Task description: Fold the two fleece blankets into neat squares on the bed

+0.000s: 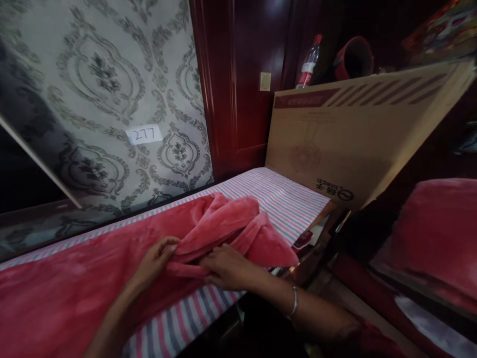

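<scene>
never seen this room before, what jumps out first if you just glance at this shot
The eye lands on the pink fleece blanket spread over the striped sheet, bunched at centre where the left hand grips a fold and the right hand presses on it. Behind, a large cardboard box leans at the far end of the bed, and a paper label reading 217 is stuck on the patterned wall.

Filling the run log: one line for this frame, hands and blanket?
left hand: grips red blanket fold | right hand: flat on same fold | surface: striped sheet | nearby: cardboard box
</scene>
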### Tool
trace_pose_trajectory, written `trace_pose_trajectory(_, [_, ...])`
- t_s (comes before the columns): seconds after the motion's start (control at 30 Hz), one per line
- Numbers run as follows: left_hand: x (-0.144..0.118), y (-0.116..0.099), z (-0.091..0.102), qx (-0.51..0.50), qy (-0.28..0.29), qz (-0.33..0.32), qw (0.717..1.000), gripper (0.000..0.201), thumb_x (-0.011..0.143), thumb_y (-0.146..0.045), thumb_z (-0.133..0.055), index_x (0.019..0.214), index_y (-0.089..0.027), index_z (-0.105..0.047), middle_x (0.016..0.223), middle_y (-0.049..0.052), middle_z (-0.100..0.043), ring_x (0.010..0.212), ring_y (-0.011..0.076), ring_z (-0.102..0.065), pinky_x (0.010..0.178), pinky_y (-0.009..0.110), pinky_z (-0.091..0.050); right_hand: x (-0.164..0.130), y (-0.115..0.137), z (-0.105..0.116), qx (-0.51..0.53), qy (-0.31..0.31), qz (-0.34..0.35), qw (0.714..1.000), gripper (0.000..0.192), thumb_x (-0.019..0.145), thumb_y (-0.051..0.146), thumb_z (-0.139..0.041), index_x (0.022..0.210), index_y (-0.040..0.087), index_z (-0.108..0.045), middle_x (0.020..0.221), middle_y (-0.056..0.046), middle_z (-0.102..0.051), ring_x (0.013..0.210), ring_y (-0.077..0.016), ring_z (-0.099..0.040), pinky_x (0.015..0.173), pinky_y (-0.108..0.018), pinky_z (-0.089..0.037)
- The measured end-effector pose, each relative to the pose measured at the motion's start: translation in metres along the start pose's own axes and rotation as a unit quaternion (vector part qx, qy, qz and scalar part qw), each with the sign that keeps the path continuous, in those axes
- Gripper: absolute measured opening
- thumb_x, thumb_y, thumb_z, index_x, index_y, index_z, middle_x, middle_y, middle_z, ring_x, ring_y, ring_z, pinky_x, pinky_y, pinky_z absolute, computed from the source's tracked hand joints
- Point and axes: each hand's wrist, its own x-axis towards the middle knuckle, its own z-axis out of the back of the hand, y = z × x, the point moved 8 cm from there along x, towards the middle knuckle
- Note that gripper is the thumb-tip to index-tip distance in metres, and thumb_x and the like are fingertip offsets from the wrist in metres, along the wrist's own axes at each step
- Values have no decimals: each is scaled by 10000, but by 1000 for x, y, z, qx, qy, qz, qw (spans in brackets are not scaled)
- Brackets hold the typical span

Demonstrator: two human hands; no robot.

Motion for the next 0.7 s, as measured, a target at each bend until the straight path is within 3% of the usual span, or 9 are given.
trace_pose_trajectory(0.07, [-8,16,-1,5,30,27,999,461,735,-576,-573,976,-197,-680,1020,71,-745,983,277,-680,880,365,-558,-14,-16,9,-71,66,0,995,111,840,272,-678,927,206,-699,912,-50,-713,903,-237,-605,842,-386,-416])
trace_pose_trajectory(0.1, [-11,22,-4,16,52,35,998,471,740,-574,-565,997,-197,-681,1053,75,-744,1008,285,-678,892,371,-557,-21,-27,19,-91,70,-15,993,95,844,261,-659,903,194,-691,919,-54,-702,911,-230,-590,869,-391,-397])
trace_pose_trajectory(0.17, [-12,27,-8,61,76,31,995,470,764,-534,-527,1042,-188,-681,1106,91,-731,1042,297,-670,920,393,-549,-35,-50,40,-112,53,-49,991,60,826,208,-626,853,181,-672,922,-56,-677,923,-219,-564,911,-393,-369])
trace_pose_trajectory(0.23, [-8,16,-11,140,62,-10,988,451,774,-428,-507,1111,-176,-670,1172,111,-700,1085,305,-650,967,426,-524,-49,-70,59,-124,17,-79,989,111,790,146,-594,867,181,-665,948,-60,-663,959,-224,-545,949,-406,-347])
trace_pose_trajectory(0.3, [-3,-13,-18,228,34,-79,970,461,771,-312,-508,1192,-180,-643,1241,123,-654,1114,309,-624,999,459,-494,-65,-88,76,-136,-28,-115,984,227,748,93,-556,924,187,-665,982,-69,-659,998,-241,-527,978,-431,-328])
trace_pose_trajectory(0.37, [2,-54,-38,281,35,-158,946,466,800,-237,-501,1250,-194,-610,1290,125,-610,1126,307,-601,998,474,-480,-83,-107,88,-145,-72,-160,974,339,711,58,-520,993,187,-655,1023,-83,-655,1033,-260,-515,987,-450,-327])
trace_pose_trajectory(0.5, [19,-131,-105,270,118,-299,908,351,887,-178,-480,1218,-169,-596,1256,133,-587,1146,287,-556,989,441,-463,-111,-145,96,-98,-140,-228,959,381,700,36,-478,1019,184,-625,1039,-98,-645,1031,-257,-532,920,-403,-405])
trace_pose_trajectory(0.6, [40,-160,-154,281,130,-359,880,285,865,-155,-547,1141,-127,-612,1214,155,-592,1164,316,-537,1038,464,-403,-121,-168,91,-39,-178,-240,954,318,741,52,-469,985,192,-618,1013,-88,-650,988,-237,-563,875,-366,-443])
trace_pose_trajectory(0.7, [58,-165,-189,269,132,-379,875,205,868,-163,-570,1059,-124,-631,1166,155,-609,1161,321,-535,1044,478,-380,-124,-183,86,14,-203,-253,946,279,763,96,-492,990,200,-617,989,-69,-664,929,-219,-599,845,-351,-458])
